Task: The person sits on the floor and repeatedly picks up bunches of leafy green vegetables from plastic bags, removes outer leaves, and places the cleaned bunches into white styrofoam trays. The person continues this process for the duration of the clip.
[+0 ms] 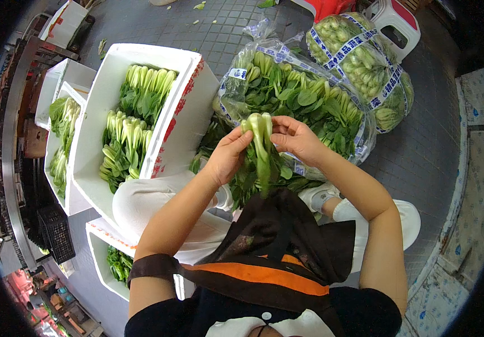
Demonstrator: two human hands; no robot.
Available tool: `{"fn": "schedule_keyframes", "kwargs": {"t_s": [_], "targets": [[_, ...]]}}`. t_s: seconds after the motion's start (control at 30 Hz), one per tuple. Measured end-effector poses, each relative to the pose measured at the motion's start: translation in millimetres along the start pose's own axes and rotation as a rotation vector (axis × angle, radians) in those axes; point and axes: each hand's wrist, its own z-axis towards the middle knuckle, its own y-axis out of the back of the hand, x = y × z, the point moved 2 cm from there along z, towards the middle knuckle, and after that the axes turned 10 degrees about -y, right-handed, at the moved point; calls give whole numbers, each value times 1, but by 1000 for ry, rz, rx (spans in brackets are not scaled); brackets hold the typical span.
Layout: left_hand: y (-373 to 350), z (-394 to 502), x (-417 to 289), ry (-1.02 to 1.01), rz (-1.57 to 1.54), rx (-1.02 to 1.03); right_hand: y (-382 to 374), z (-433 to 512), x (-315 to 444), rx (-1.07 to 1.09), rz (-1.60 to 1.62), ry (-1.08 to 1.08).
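Between my hands, above my lap, is a small bunch of bok choy [260,131] with its pale stem ends up and its leaves hanging down. My left hand [230,156] pinches it from the left with thumb and fingers. On the other side, my right hand [296,139] has its thumb and fingers at the stems. Just beyond lies an opened transparent plastic bag [370,126] with blue-and-white printed tape, full of bok choy. To the left a large white foam box [191,118] holds bok choy stacked in rows, stems up. Loose leaves below the bunch are partly hidden by my hands.
A second, taped bag of bok choy [351,54] sits at the back right beside a white stool [406,31]. Further left, another foam box [80,206] holds greens. A lower foam box [94,248] with dark greens stands by my left knee, near a black crate [59,236].
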Motion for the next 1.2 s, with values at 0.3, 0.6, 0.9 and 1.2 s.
{"fn": "schedule_keyframes", "kwargs": {"t_s": [0.3,0.6,0.9,1.2], "targets": [[0,-5,-3,-56,369,-27,-2,-1,4,130,-157,93],[-17,-8,-3,113,203,-7,181,-27,-61,23,-1938,-98],[-6,-1,5,118,226,-116,200,-45,-107,183,-2153,117],[-10,2,4,111,203,-165,206,-35,-24,-403,-903,-76]]}}
